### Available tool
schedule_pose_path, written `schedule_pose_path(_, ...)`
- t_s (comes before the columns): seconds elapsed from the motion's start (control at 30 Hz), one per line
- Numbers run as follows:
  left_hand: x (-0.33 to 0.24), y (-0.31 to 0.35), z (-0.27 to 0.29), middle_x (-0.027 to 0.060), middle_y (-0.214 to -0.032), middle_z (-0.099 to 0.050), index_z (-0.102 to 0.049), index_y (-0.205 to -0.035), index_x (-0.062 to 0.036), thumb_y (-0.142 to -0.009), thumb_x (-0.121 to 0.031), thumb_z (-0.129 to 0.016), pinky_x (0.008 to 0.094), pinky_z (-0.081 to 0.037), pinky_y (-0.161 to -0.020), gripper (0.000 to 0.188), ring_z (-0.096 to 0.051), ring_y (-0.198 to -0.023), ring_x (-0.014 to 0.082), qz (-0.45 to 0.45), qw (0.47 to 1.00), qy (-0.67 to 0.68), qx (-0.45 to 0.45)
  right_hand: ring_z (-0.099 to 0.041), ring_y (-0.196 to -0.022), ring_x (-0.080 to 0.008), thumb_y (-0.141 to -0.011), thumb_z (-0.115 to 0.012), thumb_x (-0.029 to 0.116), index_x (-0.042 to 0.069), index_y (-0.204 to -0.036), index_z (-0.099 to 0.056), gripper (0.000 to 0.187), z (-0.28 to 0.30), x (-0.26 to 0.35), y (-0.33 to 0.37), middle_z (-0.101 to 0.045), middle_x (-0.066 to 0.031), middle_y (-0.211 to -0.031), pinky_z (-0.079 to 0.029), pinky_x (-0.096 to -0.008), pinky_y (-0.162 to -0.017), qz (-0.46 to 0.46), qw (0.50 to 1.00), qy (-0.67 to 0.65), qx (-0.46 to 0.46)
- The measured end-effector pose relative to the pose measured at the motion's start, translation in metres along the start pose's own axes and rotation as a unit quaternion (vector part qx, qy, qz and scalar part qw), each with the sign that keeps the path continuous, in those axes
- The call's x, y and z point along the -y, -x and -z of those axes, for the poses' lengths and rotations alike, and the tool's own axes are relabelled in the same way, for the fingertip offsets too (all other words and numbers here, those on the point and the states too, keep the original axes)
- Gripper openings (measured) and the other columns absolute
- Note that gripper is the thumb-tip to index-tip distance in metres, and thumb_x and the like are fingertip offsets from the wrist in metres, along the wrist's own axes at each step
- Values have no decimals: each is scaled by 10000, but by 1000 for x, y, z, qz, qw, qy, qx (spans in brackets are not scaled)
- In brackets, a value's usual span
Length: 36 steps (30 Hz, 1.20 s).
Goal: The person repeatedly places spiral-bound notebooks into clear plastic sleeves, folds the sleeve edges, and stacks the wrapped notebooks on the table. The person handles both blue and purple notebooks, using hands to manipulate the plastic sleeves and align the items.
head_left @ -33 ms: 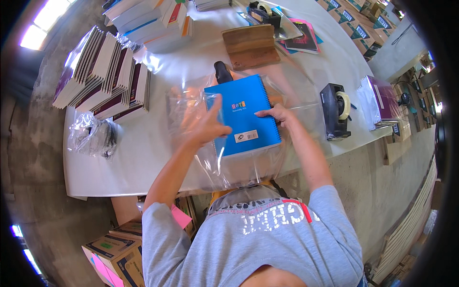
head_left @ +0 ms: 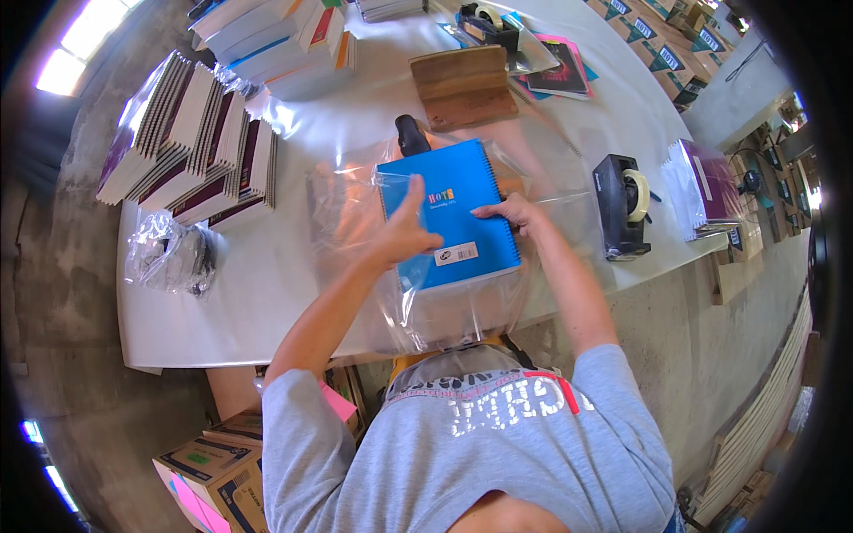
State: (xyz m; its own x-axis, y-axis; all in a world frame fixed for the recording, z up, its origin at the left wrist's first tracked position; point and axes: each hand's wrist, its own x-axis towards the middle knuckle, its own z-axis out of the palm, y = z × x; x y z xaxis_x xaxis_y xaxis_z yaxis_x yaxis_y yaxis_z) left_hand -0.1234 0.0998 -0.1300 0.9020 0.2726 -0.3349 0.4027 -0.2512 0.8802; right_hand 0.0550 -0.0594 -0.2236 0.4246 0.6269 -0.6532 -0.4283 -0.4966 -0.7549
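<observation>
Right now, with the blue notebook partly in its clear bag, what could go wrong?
The clear plastic bag hangs over the table edge, so the blue spiral notebook might slide toward the person. The spiral binding under the right hand could snag the thin film. The left hand presses through wrinkled plastic, which may crease or trap folds.

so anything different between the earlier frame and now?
Nothing visibly changed. The left hand lies on the blue notebook and the right hand sits at its spiral edge, with the clear bag around it, just as before. The tape dispenser and book stacks are in the same places.
</observation>
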Motion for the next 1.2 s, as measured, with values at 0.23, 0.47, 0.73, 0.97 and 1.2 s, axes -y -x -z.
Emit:
schedule_pose_path(0.23,39,-52,-62,210,-1488,168,263,-1393,-246,-659,-153,-737,433,-520,-822,1244,-403,-1243,398,28,992,-124,16,-552,-1093,-342,-658,-814,314,-118,-1303,-345,907,-8,-12,-14,-523,-282,-1204,-465,-396,-913,179,951,231,-99)
schedule_pose_path(0.47,13,-30,-31,192,-1498,-75,367,-1314,-355,-811,-234,-611,467,-520,-795,1107,-536,-1092,351,174,926,302,142,-303,-1296,-421,-655,-715,576,-90,-1399,6,1231,-59,-2,6,-214,-321,-1412,-329,-447,-1030,77,906,358,-213)
schedule_pose_path(0.73,106,9,121,96,-1290,-505,-463,-1308,-123,-775,-302,-706,455,-458,-894,612,-498,-1163,261,214,975,-59,-6,-400,-1223,-426,-620,-744,582,-105,-1378,-34,1246,-58,-7,7,-296,-338,-1342,-388,-447,-978,101,876,395,-259)
schedule_pose_path(0.97,122,-108,136,69,-934,-659,-647,-1044,-38,-694,-210,-779,390,-459,-850,412,-581,-1043,206,-133,983,-39,-117,-355,-1244,-456,-618,-738,599,-69,-1400,3,1268,-62,-2,16,-274,-327,-1363,-377,-459,-990,69,881,398,-244)
schedule_pose_path(1.2,82,-245,117,80,-799,-679,-682,-831,-97,-700,-179,-756,395,-443,-826,171,-608,-947,238,-72,976,-205,-3,-321,-1263,-461,-648,-722,591,-62,-1401,27,1247,-58,11,26,-247,-323,-1376,-372,-481,-996,29,885,408,-221)
